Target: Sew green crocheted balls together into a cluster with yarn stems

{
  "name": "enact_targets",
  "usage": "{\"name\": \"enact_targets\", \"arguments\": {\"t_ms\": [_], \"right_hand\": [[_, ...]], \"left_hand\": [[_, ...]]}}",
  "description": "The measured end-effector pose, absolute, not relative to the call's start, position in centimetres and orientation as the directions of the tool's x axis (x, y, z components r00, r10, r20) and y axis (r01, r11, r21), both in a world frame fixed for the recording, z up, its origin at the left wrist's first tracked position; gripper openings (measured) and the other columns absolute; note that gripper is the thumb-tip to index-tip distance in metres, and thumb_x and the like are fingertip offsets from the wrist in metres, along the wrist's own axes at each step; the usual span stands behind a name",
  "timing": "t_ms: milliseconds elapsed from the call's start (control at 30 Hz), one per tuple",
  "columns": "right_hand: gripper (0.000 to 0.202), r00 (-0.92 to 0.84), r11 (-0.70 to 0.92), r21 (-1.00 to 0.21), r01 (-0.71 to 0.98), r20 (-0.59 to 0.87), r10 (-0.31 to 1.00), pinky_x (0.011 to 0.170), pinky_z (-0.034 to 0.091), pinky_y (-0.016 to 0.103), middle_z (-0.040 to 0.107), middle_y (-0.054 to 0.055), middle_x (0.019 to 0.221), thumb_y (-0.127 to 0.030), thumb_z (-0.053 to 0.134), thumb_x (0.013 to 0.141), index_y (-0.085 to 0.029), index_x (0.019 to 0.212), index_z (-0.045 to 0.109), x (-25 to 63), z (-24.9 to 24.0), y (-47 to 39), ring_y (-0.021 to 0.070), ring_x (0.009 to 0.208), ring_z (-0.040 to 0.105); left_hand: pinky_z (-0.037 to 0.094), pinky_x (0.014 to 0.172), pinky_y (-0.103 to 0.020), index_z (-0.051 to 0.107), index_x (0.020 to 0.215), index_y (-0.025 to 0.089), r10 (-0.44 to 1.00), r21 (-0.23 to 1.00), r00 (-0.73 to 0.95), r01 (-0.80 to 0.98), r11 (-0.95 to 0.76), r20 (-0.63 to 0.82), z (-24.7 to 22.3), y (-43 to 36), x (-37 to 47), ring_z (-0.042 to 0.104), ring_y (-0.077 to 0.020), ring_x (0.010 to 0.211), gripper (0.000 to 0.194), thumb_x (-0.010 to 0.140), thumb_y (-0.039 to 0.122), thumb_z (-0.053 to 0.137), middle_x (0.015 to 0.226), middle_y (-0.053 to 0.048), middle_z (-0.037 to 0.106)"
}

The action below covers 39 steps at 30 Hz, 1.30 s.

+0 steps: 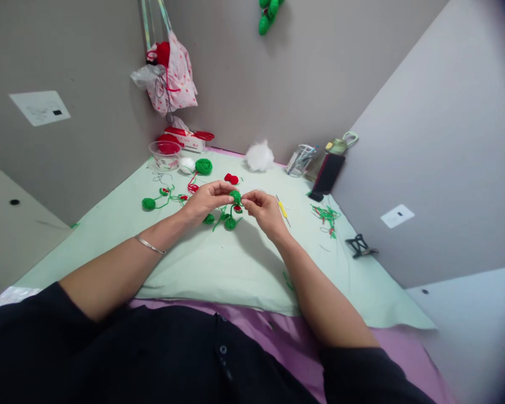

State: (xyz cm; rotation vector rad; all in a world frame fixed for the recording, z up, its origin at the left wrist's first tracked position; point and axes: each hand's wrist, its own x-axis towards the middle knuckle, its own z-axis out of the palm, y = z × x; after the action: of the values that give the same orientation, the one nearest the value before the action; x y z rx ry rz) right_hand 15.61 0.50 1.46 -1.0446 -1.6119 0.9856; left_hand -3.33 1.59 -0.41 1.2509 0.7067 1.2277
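Observation:
My left hand point(211, 200) pinches a small green crocheted ball point(235, 196) between thumb and fingers, above the middle of the table. At the ball's right side, the fingertips of my right hand point(264, 210) are pressed together; whether they grip the ball itself or a strand of its yarn is too small to tell. Below the hands hang or lie more green crocheted balls point(230, 224) with red bits and green yarn strands. To the left, another green crocheted ball point(148, 203) rests on the cloth, joined to green cords. A yellow-handled crochet hook point(282, 209) lies right of my right hand.
Behind are a green yarn ball point(203, 166), a clear tub point(165, 157), white stuffing point(260, 156), a red knitted piece point(231, 178) and a clear cup point(301, 160). On the right are a phone point(329, 174), yarn scraps point(327, 217) and a black claw clip point(361, 246).

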Motion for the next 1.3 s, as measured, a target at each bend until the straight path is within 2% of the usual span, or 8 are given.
{"name": "enact_targets", "arguments": {"t_ms": [300, 433, 567, 833, 1033, 1133, 1200, 1300], "right_hand": [[0.022, -0.272, 0.105, -0.993, 0.052, 0.088, 0.958, 0.064, 0.057, 0.029, 0.071, 0.0, 0.068, -0.029, 0.075, 0.073, -0.02, 0.087, 0.061, 15.7, 1.4, 0.3, 0.0158, 0.064, 0.07], [0.014, -0.236, 0.227, -0.96, 0.164, 0.185, 0.954, 0.059, 0.054, 0.026, 0.068, -0.001, 0.068, -0.033, 0.068, 0.081, -0.02, 0.084, 0.062, 15.7, 1.2, 0.4, 0.0147, 0.063, 0.067], [0.012, -0.183, 0.286, -0.927, 0.242, 0.246, 0.952, 0.055, 0.045, 0.024, 0.061, -0.003, 0.06, -0.03, 0.069, 0.079, -0.019, 0.075, 0.069, 16.0, 1.3, 0.9, 0.0107, 0.055, 0.055], [0.019, -0.237, 0.12, -0.992, 0.029, 0.11, 0.965, 0.058, 0.042, 0.023, 0.06, -0.003, 0.06, -0.034, 0.078, 0.068, -0.017, 0.072, 0.07, 16.3, 1.5, 1.3, 0.008, 0.055, 0.049], [0.031, 0.026, -0.01, -0.978, -0.206, -0.015, 1.0, 0.053, 0.041, 0.019, 0.067, -0.001, 0.073, -0.036, 0.083, 0.059, -0.018, 0.077, 0.065, 18.2, 1.0, 3.3, 0.0074, 0.06, 0.055], [0.026, 0.02, -0.015, -0.997, -0.074, -0.017, 1.0, 0.05, 0.037, 0.019, 0.07, 0.001, 0.076, -0.035, 0.078, 0.066, -0.018, 0.077, 0.061, 19.4, 0.5, 4.3, 0.008, 0.057, 0.056], [0.014, 0.025, 0.036, -0.986, 0.163, 0.041, 0.999, 0.05, 0.037, 0.021, 0.069, 0.001, 0.071, -0.029, 0.07, 0.074, -0.018, 0.074, 0.06, 19.8, -0.1, 4.8, 0.0086, 0.052, 0.054], [0.007, -0.01, 0.112, -0.832, 0.544, 0.127, 0.992, 0.058, 0.041, 0.024, 0.069, 0.0, 0.067, -0.018, 0.059, 0.079, -0.018, 0.077, 0.066, 20.3, -0.8, 5.3, 0.0101, 0.051, 0.054]], "left_hand": [[0.05, 0.088, -0.035, 0.074, 0.099, 0.017, 0.936, 0.972, 0.287, -0.175, -0.158, 0.204, -1.0, 1.3, -2.9, 0.068, -0.0186, 0.089, 0.031, 0.071, 0.028, 0.082, 0.099, -0.006, 0.074], [0.049, 0.086, -0.034, 0.072, 0.106, 0.018, 0.93, 0.98, 0.323, -0.148, -0.134, 0.177, -1.1, 1.2, -2.7, 0.067, -0.019, 0.09, 0.038, 0.073, 0.033, 0.082, 0.1, -0.006, 0.074], [0.048, 0.078, -0.032, 0.062, 0.109, 0.018, 0.938, 0.986, 0.336, -0.165, -0.026, 0.081, -1.5, 1.3, -2.6, 0.067, -0.0174, 0.084, 0.051, 0.068, 0.033, 0.087, 0.097, -0.005, 0.072], [0.044, 0.07, -0.028, 0.059, 0.098, 0.017, 0.93, 0.983, 0.356, -0.185, -0.023, 0.089, -1.2, 1.2, -2.5, 0.063, -0.0143, 0.077, 0.041, 0.07, 0.035, 0.085, 0.087, -0.002, 0.068], [0.043, 0.065, -0.028, 0.061, 0.093, 0.018, 0.904, 0.987, 0.424, -0.16, 0.022, 0.049, -1.0, 0.7, -2.2, 0.057, -0.0115, 0.065, 0.035, 0.071, 0.034, 0.083, 0.077, 0.001, 0.064], [0.045, 0.069, -0.029, 0.062, 0.092, 0.017, 0.904, 0.988, 0.428, -0.145, 0.049, 0.017, -0.7, 0.4, -2.3, 0.059, -0.0122, 0.069, 0.033, 0.072, 0.034, 0.082, 0.08, 0.0, 0.064], [0.047, 0.074, -0.031, 0.062, 0.091, 0.018, 0.909, 0.985, 0.417, -0.162, 0.065, 0.008, -0.5, 0.4, -2.4, 0.061, -0.0131, 0.075, 0.031, 0.073, 0.034, 0.081, 0.084, -0.001, 0.065], [0.048, 0.081, -0.032, 0.062, 0.091, 0.017, 0.918, 0.98, 0.396, -0.181, 0.08, -0.002, -0.4, 0.4, -2.4, 0.064, -0.0148, 0.083, 0.029, 0.074, 0.033, 0.08, 0.088, -0.002, 0.067]]}}
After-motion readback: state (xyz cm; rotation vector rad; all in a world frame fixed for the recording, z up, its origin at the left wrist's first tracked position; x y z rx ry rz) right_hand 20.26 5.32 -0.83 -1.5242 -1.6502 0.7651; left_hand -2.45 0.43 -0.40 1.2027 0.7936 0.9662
